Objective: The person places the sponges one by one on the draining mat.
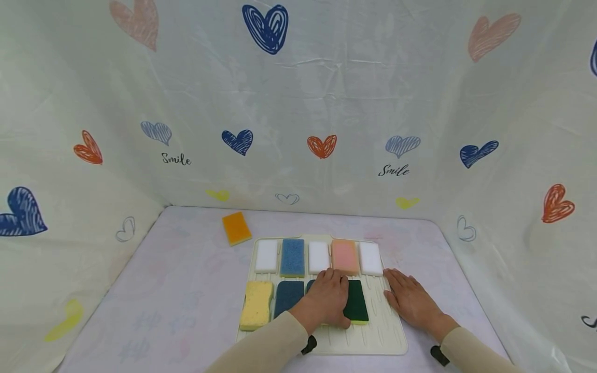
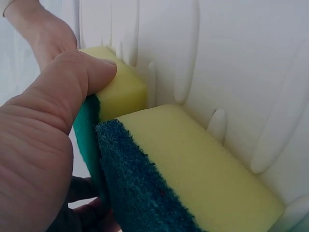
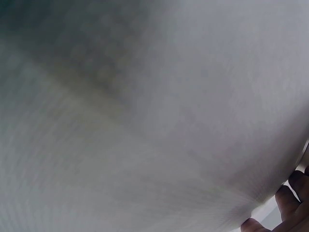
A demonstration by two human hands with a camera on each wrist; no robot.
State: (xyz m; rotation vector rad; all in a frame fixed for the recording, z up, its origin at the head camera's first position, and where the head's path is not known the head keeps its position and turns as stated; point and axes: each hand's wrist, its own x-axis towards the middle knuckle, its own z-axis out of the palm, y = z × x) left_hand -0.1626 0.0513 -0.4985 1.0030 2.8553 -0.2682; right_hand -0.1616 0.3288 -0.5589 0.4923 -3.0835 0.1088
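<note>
A green-and-yellow scouring sponge (image 1: 357,303) lies in the front row of a cream ridged mat (image 1: 387,336). My left hand (image 1: 328,298) holds it: in the left wrist view the thumb presses on its yellow side (image 2: 123,96), and fingertips show past its green face. Beside it stands a sponge with a dark blue scouring layer (image 2: 145,179), mostly covered by the hand in the head view. My right hand (image 1: 412,300) rests with extended fingers at the mat's right edge. Only some of its fingertips (image 3: 287,200) show in the right wrist view, beside a blurred pale surface.
Along the mat's back row lie white sponges (image 1: 266,256), a blue one (image 1: 293,257) and a pink one (image 1: 345,256). A yellow sponge (image 1: 256,304) and a dark blue one (image 1: 289,296) occupy the front left. An orange sponge (image 1: 237,228) sits off the mat, behind left.
</note>
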